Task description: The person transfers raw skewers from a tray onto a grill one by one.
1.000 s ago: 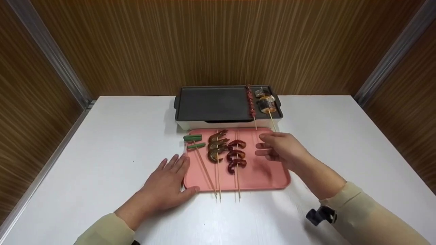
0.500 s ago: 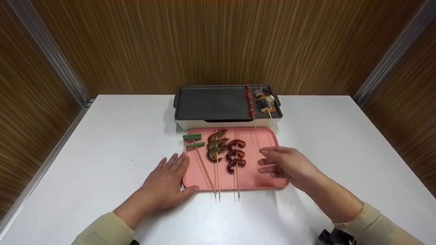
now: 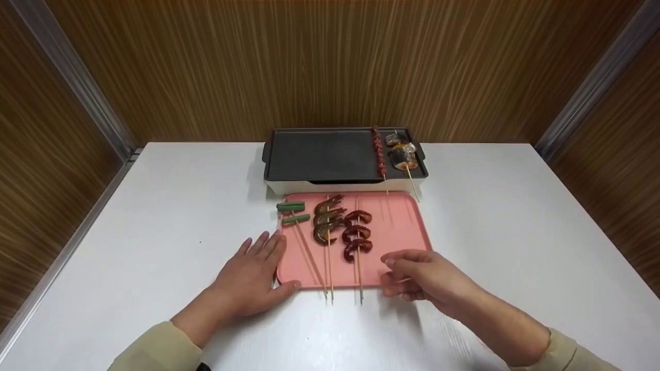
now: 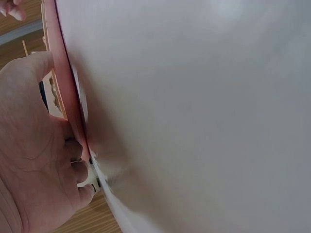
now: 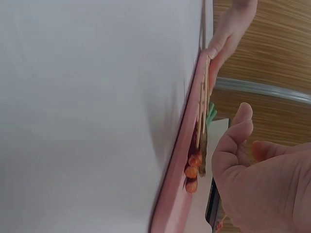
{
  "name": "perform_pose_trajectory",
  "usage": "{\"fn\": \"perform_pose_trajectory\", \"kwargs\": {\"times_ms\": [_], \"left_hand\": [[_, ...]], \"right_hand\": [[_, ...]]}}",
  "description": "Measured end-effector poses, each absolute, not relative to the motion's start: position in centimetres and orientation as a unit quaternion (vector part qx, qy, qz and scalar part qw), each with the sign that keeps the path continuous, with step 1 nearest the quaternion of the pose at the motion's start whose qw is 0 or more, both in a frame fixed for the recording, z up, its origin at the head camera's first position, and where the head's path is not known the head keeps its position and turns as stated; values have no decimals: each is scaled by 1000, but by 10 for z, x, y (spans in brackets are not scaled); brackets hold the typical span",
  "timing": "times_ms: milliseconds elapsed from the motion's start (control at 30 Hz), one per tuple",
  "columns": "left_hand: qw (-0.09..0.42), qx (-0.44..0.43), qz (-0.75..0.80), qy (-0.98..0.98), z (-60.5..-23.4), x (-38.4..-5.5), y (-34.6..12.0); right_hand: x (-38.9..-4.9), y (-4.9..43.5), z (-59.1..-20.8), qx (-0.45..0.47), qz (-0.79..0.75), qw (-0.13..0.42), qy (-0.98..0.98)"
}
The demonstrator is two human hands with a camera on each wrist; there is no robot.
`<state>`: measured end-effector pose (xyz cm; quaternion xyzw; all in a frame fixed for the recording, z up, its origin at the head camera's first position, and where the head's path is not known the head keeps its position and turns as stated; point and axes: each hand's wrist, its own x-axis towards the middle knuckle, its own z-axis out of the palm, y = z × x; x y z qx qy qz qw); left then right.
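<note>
A pink tray [image 3: 397, 216] carries three skewers: green vegetable pieces [image 3: 296, 219] at the left, shrimp [image 3: 326, 224] in the middle, and dark red octopus tentacles [image 3: 358, 239] on the right. My left hand [image 3: 252, 275] rests with spread fingers along the tray's left edge, the thumb at its front corner. Over the tray's front right part hovers my right hand [image 3: 423, 278], its fingers loosely bent and nothing between them. The octopus skewer's bare stick is the closest thing to it. In the right wrist view the right hand [image 5: 262, 174] is likewise holding nothing.
Behind the tray stands a black griddle [image 3: 319, 154] on a white base. On its right side lie a skewer of small red pieces [image 3: 379, 154] and a fish skewer [image 3: 403, 156], sticks pointing forward. Wood-grain walls [image 3: 330, 67] enclose the white table [image 3: 180, 206].
My right hand has drawn back from near the fish skewer's stick toward the tray's front right, beside the octopus skewer. The left hand and the skewers have stayed put.
</note>
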<state>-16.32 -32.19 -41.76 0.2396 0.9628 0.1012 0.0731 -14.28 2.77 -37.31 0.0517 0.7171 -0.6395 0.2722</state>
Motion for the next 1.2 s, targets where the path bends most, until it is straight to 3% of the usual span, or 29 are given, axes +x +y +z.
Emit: {"fn": "perform_pose_trajectory", "kwargs": {"times_ms": [1200], "left_hand": [[66, 248, 106, 961, -418, -163, -323]], "right_hand": [[-129, 0, -398, 53, -653, 302, 693]]}}
